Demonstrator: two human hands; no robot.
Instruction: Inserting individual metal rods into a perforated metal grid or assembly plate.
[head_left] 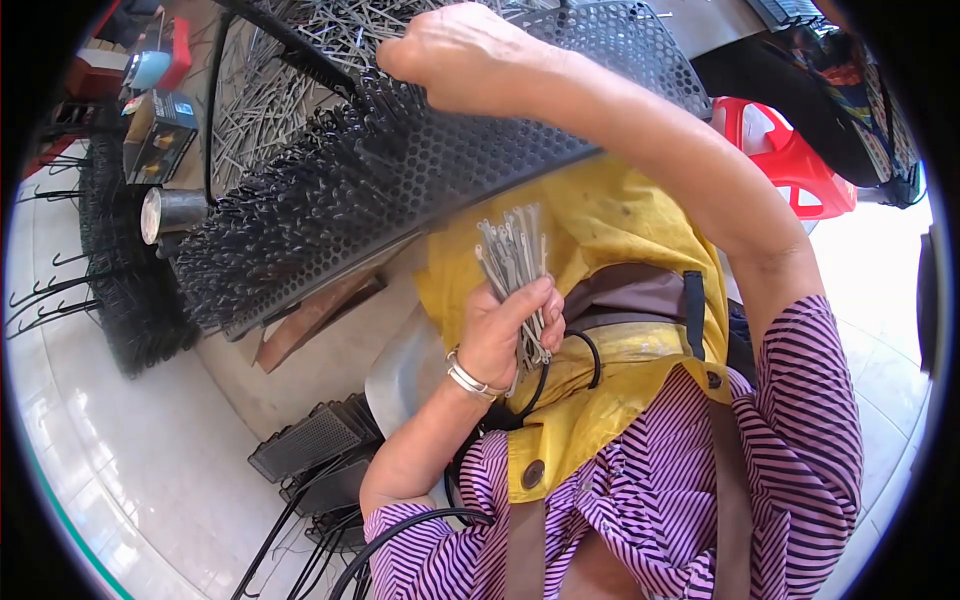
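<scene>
My left hand point(508, 328) is wrapped round a bundle of thin grey metal strips point(518, 245) with small holes in their ends. The bundle stands nearly upright in front of my yellow apron point(610, 210). Above the black perforated rack point(480, 150) is my right hand point(465, 60), its fingers curled closed and turned away. Whatever those fingers may hold is hidden. Dark thin pieces point(300, 195) stand densely packed in the holes over the left part of the rack. Bare holes show on the rack's right part, beneath my right forearm.
Loose metal strips point(285, 110) lie heaped behind the rack, beside a black bar frame point(213, 110). A metal cylinder point(175, 213) and a box point(160, 135) are at left. Black hooked racks point(125, 260) stand beyond. More mesh racks point(320, 440) lie below; a red stool point(790, 165) stands at right.
</scene>
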